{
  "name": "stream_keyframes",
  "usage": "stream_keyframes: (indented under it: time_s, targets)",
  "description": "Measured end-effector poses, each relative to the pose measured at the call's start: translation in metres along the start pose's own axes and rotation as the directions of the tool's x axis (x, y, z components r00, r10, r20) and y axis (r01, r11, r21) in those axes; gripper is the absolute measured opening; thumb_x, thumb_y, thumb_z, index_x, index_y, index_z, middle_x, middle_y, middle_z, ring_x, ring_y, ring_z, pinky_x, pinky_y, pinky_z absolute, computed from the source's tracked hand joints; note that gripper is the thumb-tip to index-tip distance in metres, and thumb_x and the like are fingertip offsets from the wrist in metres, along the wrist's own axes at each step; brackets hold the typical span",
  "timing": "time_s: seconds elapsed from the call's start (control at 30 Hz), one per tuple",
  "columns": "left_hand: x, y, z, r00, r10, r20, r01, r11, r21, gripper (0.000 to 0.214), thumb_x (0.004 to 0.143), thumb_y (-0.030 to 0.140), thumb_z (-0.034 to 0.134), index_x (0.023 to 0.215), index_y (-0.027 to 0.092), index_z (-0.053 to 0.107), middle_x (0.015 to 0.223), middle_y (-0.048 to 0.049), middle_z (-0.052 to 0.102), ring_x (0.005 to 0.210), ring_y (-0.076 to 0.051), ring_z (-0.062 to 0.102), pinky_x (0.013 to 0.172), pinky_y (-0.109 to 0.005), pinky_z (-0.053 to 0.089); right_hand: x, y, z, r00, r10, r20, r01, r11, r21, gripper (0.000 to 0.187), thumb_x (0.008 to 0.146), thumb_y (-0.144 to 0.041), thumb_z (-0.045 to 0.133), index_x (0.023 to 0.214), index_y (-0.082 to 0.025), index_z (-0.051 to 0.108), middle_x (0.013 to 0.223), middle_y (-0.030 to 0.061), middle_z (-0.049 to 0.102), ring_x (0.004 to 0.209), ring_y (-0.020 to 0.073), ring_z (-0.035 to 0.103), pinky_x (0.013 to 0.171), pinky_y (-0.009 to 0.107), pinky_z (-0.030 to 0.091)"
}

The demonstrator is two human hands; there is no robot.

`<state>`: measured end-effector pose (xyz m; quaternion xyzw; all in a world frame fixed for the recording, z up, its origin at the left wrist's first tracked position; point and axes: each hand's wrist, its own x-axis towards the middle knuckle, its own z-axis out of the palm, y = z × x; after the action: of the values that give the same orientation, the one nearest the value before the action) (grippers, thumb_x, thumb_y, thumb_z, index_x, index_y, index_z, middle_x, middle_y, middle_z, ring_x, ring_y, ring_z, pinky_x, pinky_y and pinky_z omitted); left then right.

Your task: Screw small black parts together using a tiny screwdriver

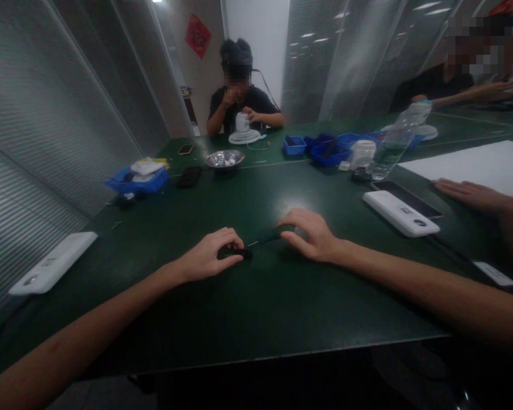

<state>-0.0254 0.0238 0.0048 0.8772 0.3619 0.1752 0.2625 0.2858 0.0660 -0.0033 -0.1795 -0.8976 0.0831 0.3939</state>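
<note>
Low over the table, my left hand (207,253) is closed on a small black part (247,254); my fingers cover much of it, so its kind is unclear. My right hand (310,234) is curled around the dark handle of what looks like a screwdriver (267,236). Its thin metal tip points left, close to the black part. Whether the tip touches the part, I cannot tell. Both hands are near the middle of the green table (222,319).
White power banks (402,212) (53,265) lie at either side. Behind are a metal bowl (224,160), blue baskets (139,179) and a water bottle (395,142). A person opposite handles a small white fan (244,135). Another person's hand (474,195) rests at right.
</note>
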Motion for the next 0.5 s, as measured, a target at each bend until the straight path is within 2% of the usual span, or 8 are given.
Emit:
stream_keyframes:
  time_s: [0.13, 0.23, 0.37, 0.43, 0.5]
  targets:
    - [-0.004, -0.013, -0.013, 0.995, 0.024, 0.101, -0.021, 0.999, -0.029, 0.021, 0.098, 0.033, 0.061, 0.113, 0.020, 0.067, 0.108, -0.0077, 0.063, 0.097, -0.020, 0.059, 0.085, -0.033, 0.048, -0.001, 0.003, -0.002, 0.969, 0.220, -0.115, -0.221, 0.975, 0.003, 0.024, 0.103, -0.035, 0.049, 0.100, -0.018, 0.065, 0.087, 0.0057, 0.067, 0.077, 0.0192, 0.062, 0.072, 0.033, 0.047]
    - [-0.008, -0.037, -0.029, 0.996, -0.001, 0.093, 0.005, 0.999, -0.038, 0.022, 0.097, 0.033, 0.060, 0.114, 0.021, 0.068, 0.107, -0.0076, 0.063, 0.097, -0.020, 0.060, 0.085, -0.033, 0.048, -0.001, 0.004, -0.001, 0.950, 0.284, -0.132, -0.287, 0.958, -0.004, 0.026, 0.102, -0.038, 0.049, 0.098, -0.018, 0.066, 0.086, 0.0051, 0.068, 0.076, 0.0193, 0.062, 0.070, 0.032, 0.046]
    - [-0.019, -0.089, -0.059, 0.981, -0.186, -0.058, 0.187, 0.982, 0.015, 0.029, 0.095, 0.040, 0.060, 0.114, 0.019, 0.068, 0.106, -0.0078, 0.064, 0.094, -0.020, 0.060, 0.083, -0.032, 0.048, -0.001, 0.005, 0.000, 0.951, 0.284, -0.124, -0.287, 0.958, -0.003, 0.029, 0.103, -0.039, 0.049, 0.098, -0.017, 0.067, 0.084, 0.0049, 0.066, 0.074, 0.0185, 0.060, 0.070, 0.031, 0.045]
    - [-0.031, -0.119, -0.078, 0.933, -0.316, -0.172, 0.332, 0.940, 0.073, 0.036, 0.092, 0.045, 0.062, 0.117, 0.019, 0.068, 0.103, -0.0073, 0.065, 0.091, -0.021, 0.060, 0.079, -0.032, 0.047, 0.000, 0.005, 0.000, 0.946, 0.304, -0.109, -0.306, 0.952, -0.004, 0.030, 0.103, -0.040, 0.049, 0.099, -0.016, 0.067, 0.084, 0.0049, 0.066, 0.074, 0.0181, 0.060, 0.068, 0.031, 0.044]
    - [-0.047, -0.148, -0.097, 0.862, -0.421, -0.282, 0.463, 0.881, 0.101, 0.041, 0.090, 0.047, 0.064, 0.120, 0.019, 0.067, 0.102, -0.0069, 0.066, 0.089, -0.021, 0.061, 0.079, -0.031, 0.047, 0.001, 0.007, 0.001, 0.934, 0.352, -0.057, -0.353, 0.936, -0.007, 0.031, 0.103, -0.041, 0.048, 0.103, -0.016, 0.067, 0.085, 0.0046, 0.066, 0.073, 0.0176, 0.060, 0.067, 0.030, 0.044]
